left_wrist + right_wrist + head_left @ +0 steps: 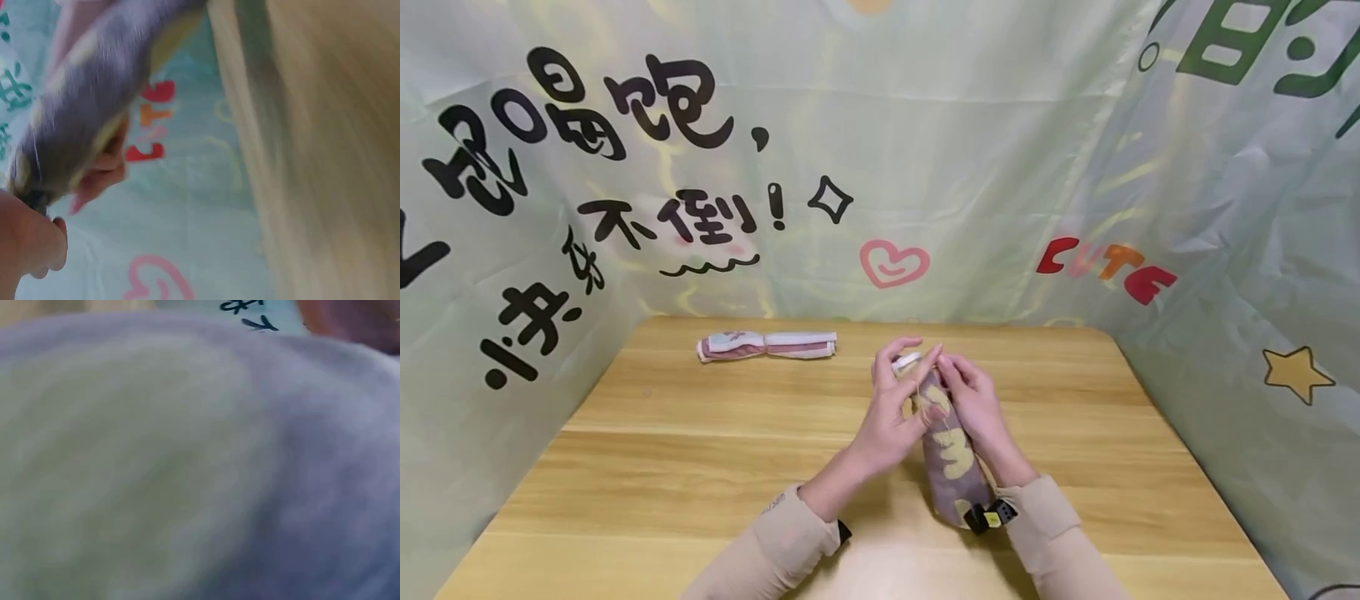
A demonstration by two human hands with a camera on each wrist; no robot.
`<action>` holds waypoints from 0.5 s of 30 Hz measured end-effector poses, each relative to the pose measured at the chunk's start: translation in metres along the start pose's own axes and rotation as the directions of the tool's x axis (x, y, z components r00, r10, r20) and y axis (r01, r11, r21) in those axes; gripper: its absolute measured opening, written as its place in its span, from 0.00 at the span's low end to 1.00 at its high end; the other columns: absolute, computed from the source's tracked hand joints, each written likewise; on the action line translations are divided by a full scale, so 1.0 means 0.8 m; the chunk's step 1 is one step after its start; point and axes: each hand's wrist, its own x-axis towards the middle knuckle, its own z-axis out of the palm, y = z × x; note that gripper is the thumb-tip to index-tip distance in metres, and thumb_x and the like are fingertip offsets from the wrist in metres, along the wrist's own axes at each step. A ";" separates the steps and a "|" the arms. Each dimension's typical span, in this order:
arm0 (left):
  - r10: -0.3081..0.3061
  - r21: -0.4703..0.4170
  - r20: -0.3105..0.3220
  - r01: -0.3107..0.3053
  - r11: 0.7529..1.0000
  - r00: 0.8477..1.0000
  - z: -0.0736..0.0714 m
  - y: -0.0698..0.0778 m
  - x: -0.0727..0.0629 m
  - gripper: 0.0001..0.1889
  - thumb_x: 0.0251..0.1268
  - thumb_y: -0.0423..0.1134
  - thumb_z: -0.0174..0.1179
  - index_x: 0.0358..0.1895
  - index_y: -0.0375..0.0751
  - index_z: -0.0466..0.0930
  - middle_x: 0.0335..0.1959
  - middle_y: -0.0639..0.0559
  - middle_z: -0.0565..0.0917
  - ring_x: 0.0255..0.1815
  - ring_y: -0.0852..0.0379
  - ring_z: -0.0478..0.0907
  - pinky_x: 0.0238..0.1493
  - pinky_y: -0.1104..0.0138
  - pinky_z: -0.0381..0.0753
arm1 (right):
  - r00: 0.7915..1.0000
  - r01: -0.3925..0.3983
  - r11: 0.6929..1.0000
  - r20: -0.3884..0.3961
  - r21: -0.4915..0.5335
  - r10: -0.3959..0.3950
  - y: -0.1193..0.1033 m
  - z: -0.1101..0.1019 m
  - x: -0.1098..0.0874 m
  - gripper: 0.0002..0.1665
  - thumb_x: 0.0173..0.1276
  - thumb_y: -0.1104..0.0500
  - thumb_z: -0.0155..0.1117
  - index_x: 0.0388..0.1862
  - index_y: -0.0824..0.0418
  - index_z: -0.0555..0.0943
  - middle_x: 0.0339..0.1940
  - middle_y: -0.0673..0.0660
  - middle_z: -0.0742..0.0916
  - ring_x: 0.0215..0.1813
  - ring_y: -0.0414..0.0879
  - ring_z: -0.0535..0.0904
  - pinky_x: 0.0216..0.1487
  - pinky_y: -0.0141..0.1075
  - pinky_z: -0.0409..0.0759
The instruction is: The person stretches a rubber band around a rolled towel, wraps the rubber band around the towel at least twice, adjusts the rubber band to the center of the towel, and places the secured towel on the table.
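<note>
A rolled towel (955, 458), purple-grey with pale yellow patches, stands out between the two hands, its lower end toward the person. My left hand (891, 417) is at the roll's far end, fingers bent about it and thumb across its front. On the other side, my right hand (977, 404) grips the roll, its fingertips close to the left index finger. A thin light strand, like a rubber band, runs near the left thumb. The left wrist view shows the towel (87, 94) slanting across. Purple and yellow cloth (125, 462) fills most of the right wrist view, blurred.
Another rolled towel (801, 344), pink and white, lies at the back left of the wooden table (662, 483), cinched by a thin band (765, 342). Printed cloth walls (970, 167) rise behind and at both sides. A small black device (988, 517) sits at the right cuff.
</note>
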 end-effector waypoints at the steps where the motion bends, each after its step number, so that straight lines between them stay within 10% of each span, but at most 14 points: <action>1: -0.009 -0.012 -0.005 0.009 1.000 1.000 -0.001 -0.002 0.001 0.42 0.71 0.71 0.47 0.77 0.44 0.70 0.78 0.41 0.57 0.79 0.41 0.51 0.74 0.42 0.58 | 0.994 -0.065 0.997 0.090 0.043 0.061 -0.001 -0.001 -0.001 0.24 0.85 0.52 0.51 0.59 0.72 0.81 0.36 0.51 0.85 0.36 0.38 0.81 0.39 0.30 0.82; 4: -0.057 -0.015 -0.013 0.057 0.998 0.998 -0.009 -0.011 0.004 0.42 0.73 0.70 0.47 0.76 0.42 0.71 0.77 0.41 0.58 0.79 0.44 0.51 0.74 0.42 0.58 | 0.924 -0.171 0.985 0.351 0.029 0.150 -0.005 -0.006 -0.003 0.33 0.86 0.47 0.46 0.70 0.75 0.71 0.50 0.58 0.87 0.46 0.42 0.84 0.51 0.36 0.84; 9: -0.067 -0.045 0.030 0.068 0.997 0.997 -0.020 -0.018 0.006 0.40 0.75 0.67 0.48 0.76 0.41 0.70 0.78 0.39 0.57 0.80 0.43 0.49 0.73 0.40 0.57 | 0.849 -0.065 0.995 0.521 -0.070 0.092 -0.003 -0.011 -0.007 0.39 0.85 0.45 0.51 0.76 0.77 0.65 0.62 0.72 0.82 0.52 0.44 0.84 0.55 0.37 0.83; 12: -0.062 -0.038 0.064 0.064 0.997 0.996 -0.020 -0.019 0.007 0.41 0.73 0.69 0.48 0.74 0.40 0.73 0.79 0.40 0.56 0.80 0.42 0.49 0.73 0.40 0.56 | 0.857 -0.046 0.999 0.513 -0.024 0.052 -0.001 -0.007 -0.008 0.39 0.84 0.46 0.54 0.74 0.78 0.64 0.55 0.69 0.84 0.47 0.44 0.85 0.49 0.38 0.86; 15: -0.041 0.003 0.076 0.041 0.999 0.996 -0.015 -0.020 0.005 0.40 0.70 0.71 0.48 0.69 0.41 0.79 0.81 0.41 0.55 0.80 0.42 0.47 0.74 0.41 0.51 | 0.911 -0.080 0.996 0.408 0.025 0.063 0.000 -0.001 -0.008 0.32 0.84 0.52 0.53 0.71 0.79 0.66 0.42 0.58 0.86 0.36 0.43 0.85 0.38 0.36 0.86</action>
